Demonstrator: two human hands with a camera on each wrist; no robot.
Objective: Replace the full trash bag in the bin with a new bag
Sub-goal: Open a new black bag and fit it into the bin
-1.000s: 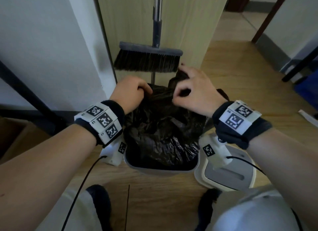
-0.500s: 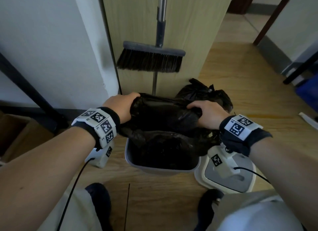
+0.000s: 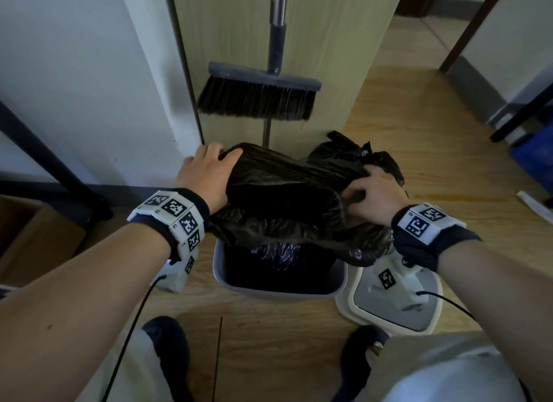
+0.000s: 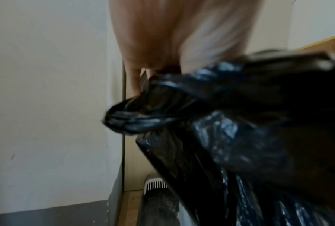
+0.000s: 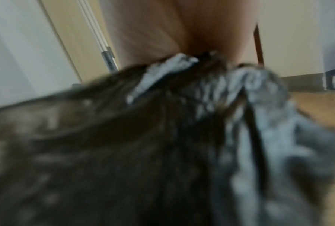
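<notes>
A new black trash bag (image 3: 287,192) is stretched wide just above the grey bin (image 3: 278,294), part of it hanging inside. My left hand (image 3: 209,165) grips the bag's left edge, fingers curled over the bunched plastic. My right hand (image 3: 365,192) pinches its right edge. The left wrist view shows the gathered black bag (image 4: 230,122) under my left hand (image 4: 162,45). The right wrist view is blurred, with the bag (image 5: 124,137) below my right hand (image 5: 182,30). A tied full black bag (image 3: 356,150) sits on the floor behind, against the cabinet.
The bin's white lid (image 3: 389,312) lies on the wooden floor right of the bin. A broom (image 3: 260,96) leans on the wooden cabinet directly behind. A white wall is on the left, a cardboard box (image 3: 33,237) at far left. My shoes stand near the bin.
My hands have moved apart from the middle of the bunched bag to its two sides, pulling the bag's mouth wide above the bin.
</notes>
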